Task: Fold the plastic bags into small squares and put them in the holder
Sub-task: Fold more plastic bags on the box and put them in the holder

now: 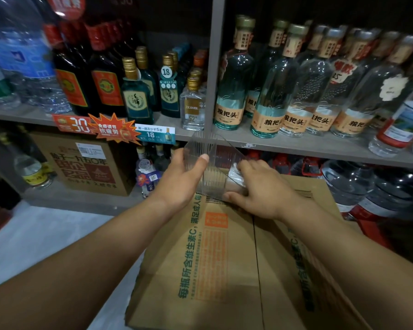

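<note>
Holder [208,167] (clear ribbed plastic) sits between our hands: left hand [179,177] grips one wall, right hand [260,186] clasps the other; cardboard box [224,258] lies beneath.

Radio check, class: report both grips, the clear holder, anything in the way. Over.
Left grip holds clear holder, thumb on front. Right grip pinches its lower right end. Cardboard box beneath, bottle shelf behind.

Lighting: dim, warm indoor. Glare: small highlights on glass bottles [293,91]; faint glints on the clear plastic holder [198,146]. Shadows: dark recess below the shelf [296,145]; soft shadow on the cardboard box [224,270]. Blur: water bottles [17,55] upper left smeared. Distortion: shelf lines bow toward edges.
</note>
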Motion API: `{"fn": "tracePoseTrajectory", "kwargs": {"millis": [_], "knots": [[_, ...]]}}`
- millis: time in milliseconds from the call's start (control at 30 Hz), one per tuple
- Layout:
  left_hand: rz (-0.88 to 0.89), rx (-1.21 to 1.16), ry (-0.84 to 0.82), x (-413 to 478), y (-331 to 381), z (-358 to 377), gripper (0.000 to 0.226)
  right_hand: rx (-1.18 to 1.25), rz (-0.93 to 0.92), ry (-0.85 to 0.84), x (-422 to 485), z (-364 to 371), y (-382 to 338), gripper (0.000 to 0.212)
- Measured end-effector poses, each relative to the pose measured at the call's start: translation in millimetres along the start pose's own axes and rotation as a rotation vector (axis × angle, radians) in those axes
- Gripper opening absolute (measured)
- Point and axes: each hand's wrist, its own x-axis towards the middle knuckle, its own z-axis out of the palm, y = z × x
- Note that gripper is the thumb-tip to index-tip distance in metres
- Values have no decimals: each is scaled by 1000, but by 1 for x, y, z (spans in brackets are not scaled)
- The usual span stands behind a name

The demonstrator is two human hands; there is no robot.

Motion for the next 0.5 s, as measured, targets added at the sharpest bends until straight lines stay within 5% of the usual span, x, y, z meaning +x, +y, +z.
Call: {"fn": "tracePoseTrajectory", "kwargs": {"millis": [133, 267, 400, 500], "knots": [[-2, 2, 5, 0, -3, 0, 41, -44, -27, 109, -5, 2, 3, 64], [6, 6, -9, -2, -5, -1, 53, -43, -9, 38, -7, 5, 3, 68], [-32, 38, -37, -9, -2, -17, 82, 31, 26, 58, -16, -9, -4, 73], [-40, 104, 19, -25, -1, -50, 66, 0, 13, 176, -34, -26, -26, 53]]}}
